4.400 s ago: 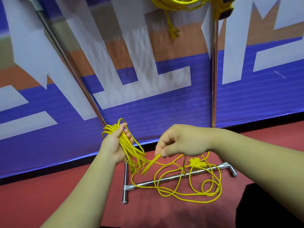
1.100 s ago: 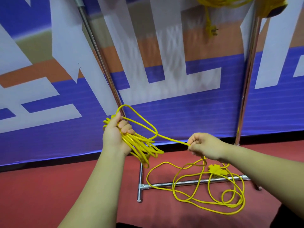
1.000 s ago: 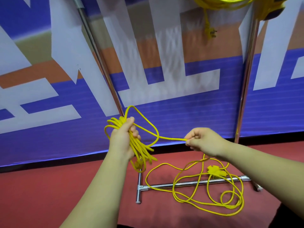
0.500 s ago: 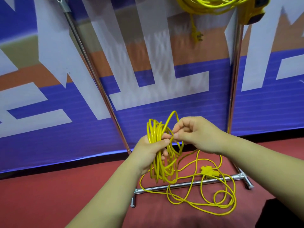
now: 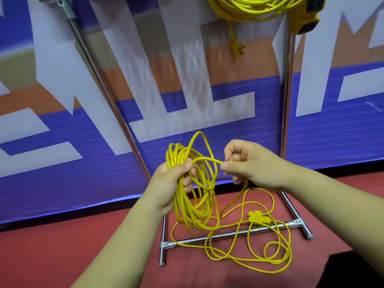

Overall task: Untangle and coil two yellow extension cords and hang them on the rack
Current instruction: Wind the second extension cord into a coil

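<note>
Left hand [image 5: 170,183] grips the upright-hanging coil [image 5: 195,196] at center frame; right hand [image 5: 247,165] pinches its strand; hung cord [image 5: 249,7] cut off at top.

cords [image 5: 195,200] yellow | rack [image 5: 228,235] chrome | floor [image 5: 62,246] red | banner [image 5: 332,142] blue/white/orange

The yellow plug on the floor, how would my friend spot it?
Find the rack's silver bottom bar on the red floor. The plug lies beside its right half, among loose cord loops. The other plug dangles high from the hung coil.
</note>
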`<state>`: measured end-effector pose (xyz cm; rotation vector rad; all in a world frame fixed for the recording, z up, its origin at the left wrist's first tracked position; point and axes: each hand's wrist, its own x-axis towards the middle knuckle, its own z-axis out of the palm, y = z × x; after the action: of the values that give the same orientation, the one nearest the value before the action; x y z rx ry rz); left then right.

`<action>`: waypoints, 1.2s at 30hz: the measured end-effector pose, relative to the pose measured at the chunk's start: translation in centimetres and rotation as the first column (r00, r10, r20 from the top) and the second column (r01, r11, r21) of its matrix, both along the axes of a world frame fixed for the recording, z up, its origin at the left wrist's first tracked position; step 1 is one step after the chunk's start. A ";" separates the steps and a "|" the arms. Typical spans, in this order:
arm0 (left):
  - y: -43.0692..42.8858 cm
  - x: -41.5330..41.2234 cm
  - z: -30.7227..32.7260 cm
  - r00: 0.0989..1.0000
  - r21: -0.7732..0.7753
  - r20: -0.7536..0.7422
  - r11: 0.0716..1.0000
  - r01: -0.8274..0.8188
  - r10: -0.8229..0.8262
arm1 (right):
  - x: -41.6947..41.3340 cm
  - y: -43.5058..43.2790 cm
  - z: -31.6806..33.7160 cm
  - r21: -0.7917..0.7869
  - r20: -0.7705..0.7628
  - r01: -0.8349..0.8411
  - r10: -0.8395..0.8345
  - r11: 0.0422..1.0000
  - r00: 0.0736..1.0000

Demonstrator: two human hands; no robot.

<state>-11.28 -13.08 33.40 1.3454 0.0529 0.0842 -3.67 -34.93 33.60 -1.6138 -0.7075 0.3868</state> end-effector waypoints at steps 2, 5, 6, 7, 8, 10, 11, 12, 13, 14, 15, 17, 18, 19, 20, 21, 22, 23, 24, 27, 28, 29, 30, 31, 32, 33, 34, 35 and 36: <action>1.0 0.1 0.5 0.999 -0.063 0.021 0.997 -0.041 0.043 | 0.3 -0.3 -0.2 -0.036 0.017 -0.026 0.027 0.999 1.000; 2.7 0.2 1.0 0.994 -0.138 0.040 0.986 -0.094 0.101 | 1.0 -0.6 -0.8 -0.061 0.008 -0.027 0.027 0.998 1.000; 3.2 0.2 1.0 0.992 -0.157 0.046 0.982 -0.109 0.118 | 1.2 -0.6 -1.0 -0.068 0.002 -0.026 0.026 0.997 1.000; 3.9 0.3 1.0 0.990 -0.181 0.051 0.976 -0.120 0.131 | 1.4 -0.6 -1.2 -0.078 -0.009 -0.030 0.030 0.996 1.000; 4.7 0.3 1.1 0.988 -0.216 0.055 0.968 -0.129 0.144 | 1.5 -0.6 -1.5 -0.087 -0.029 -0.038 0.035 0.996 0.999; 6.3 0.5 1.1 0.982 -0.294 0.054 0.943 -0.157 0.180 | 1.7 -0.5 -2.0 -0.098 -0.085 -0.044 0.036 0.994 0.996; 7.0 0.6 1.1 0.977 -0.321 0.042 0.928 -0.187 0.211 | 1.9 -0.6 -2.3 -0.104 -0.106 -0.036 0.024 0.994 0.994; 7.5 0.6 1.1 0.969 -0.328 0.022 0.917 -0.226 0.246 | 2.0 -0.6 -2.4 -0.111 -0.119 -0.019 0.006 0.994 0.993; 7.8 0.6 0.9 0.960 -0.315 -0.002 0.911 -0.265 0.279 | 2.2 -0.6 -2.6 -0.110 -0.125 0.005 -0.019 0.994 0.992; 8.0 0.5 0.6 0.949 -0.275 -0.026 0.911 -0.308 0.314 | 2.3 -0.6 -2.8 -0.107 -0.121 0.040 -0.053 0.993 0.991; 8.0 0.5 0.2 0.934 -0.200 -0.051 0.913 -0.356 0.354 | 2.4 -0.5 -2.9 -0.105 -0.107 0.086 -0.098 0.991 0.989; 7.8 0.4 -0.6 0.892 0.018 -0.091 0.897 -0.442 0.442 | 2.7 -0.2 -3.1 -0.083 -0.086 0.210 -0.216 0.974 0.972; 7.6 0.3 -0.9 0.870 0.102 -0.099 0.874 -0.475 0.484 | 2.8 -0.1 -3.2 -0.065 -0.096 0.271 -0.276 0.960 0.956; 7.5 0.3 -1.1 0.852 0.143 -0.096 0.854 -0.500 0.515 | 2.9 0.0 -3.3 -0.057 -0.101 0.318 -0.322 0.947 0.941; 7.4 0.2 -1.3 0.844 0.138 -0.093 0.847 -0.514 0.528 | 2.9 0.0 -3.4 -0.072 -0.075 0.349 -0.354 0.934 0.932; 7.3 0.2 -1.2 0.846 0.108 -0.098 0.851 -0.515 0.524 | 3.1 0.1 -3.7 -0.121 -0.006 0.368 -0.371 0.922 0.929; 7.1 0.1 -1.0 0.854 0.063 -0.107 0.861 -0.506 0.509 | 3.1 0.1 -3.9 -0.196 0.091 0.377 -0.366 0.905 0.926; 7.1 0.1 -0.8 0.865 0.010 -0.117 0.871 -0.490 0.488 | 3.1 0.2 -4.2 -0.276 0.190 0.382 -0.339 0.882 0.921; 7.0 0.0 -0.5 0.878 -0.042 -0.121 0.881 -0.471 0.464 | 3.0 0.3 -4.4 -0.346 0.270 0.384 -0.300 0.856 0.915; 7.0 -0.2 0.2 0.922 -0.195 -0.083 0.901 -0.388 0.379 | 2.5 0.6 -4.8 -0.484 0.405 0.337 -0.135 0.807 0.904; 7.0 -0.3 0.4 0.931 -0.240 -0.073 0.900 -0.364 0.358 | 2.4 0.7 -4.8 -0.528 0.433 0.310 -0.064 0.791 0.899; 7.0 -0.3 0.6 0.938 -0.281 -0.072 0.895 -0.346 0.340 | 2.2 0.8 -4.9 -0.570 0.447 0.282 0.003 0.772 0.894; 7.0 -0.3 0.7 0.943 -0.320 -0.075 0.888 -0.331 0.325 | 2.0 1.0 -5.0 -0.609 0.453 0.257 0.063 0.751 0.889; 7.0 -0.3 0.9 0.948 -0.359 -0.079 0.878 -0.316 0.309 | 1.8 1.2 -5.1 -0.642 0.452 0.234 0.114 0.730 0.885; 7.0 -0.3 1.1 0.952 -0.395 -0.082 0.868 -0.302 0.294 | 1.5 1.4 -5.3 -0.672 0.444 0.209 0.161 0.710 0.881; 7.0 -0.3 1.2 0.956 -0.429 -0.084 0.856 -0.290 0.282 | 1.1 1.7 -5.4 -0.700 0.434 0.185 0.205 0.690 0.878; 6.9 -0.3 1.3 0.959 -0.457 -0.084 0.844 -0.279 0.272 | 0.8 2.0 -5.6 -0.728 0.421 0.161 0.249 0.666 0.872; 6.9 -0.3 1.3 0.960 -0.479 -0.082 0.835 -0.272 0.266 | 0.4 2.2 -5.8 -0.753 0.403 0.134 0.291 0.644 0.868; 6.8 -0.2 1.4 0.961 -0.494 -0.079 0.827 -0.268 0.264 | 0.1 2.4 -6.0 -0.773 0.380 0.103 0.327 0.627 0.865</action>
<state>-11.51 -6.32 34.78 0.8060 0.2543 0.2842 -3.55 -32.50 27.60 -2.5735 -1.1382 0.4045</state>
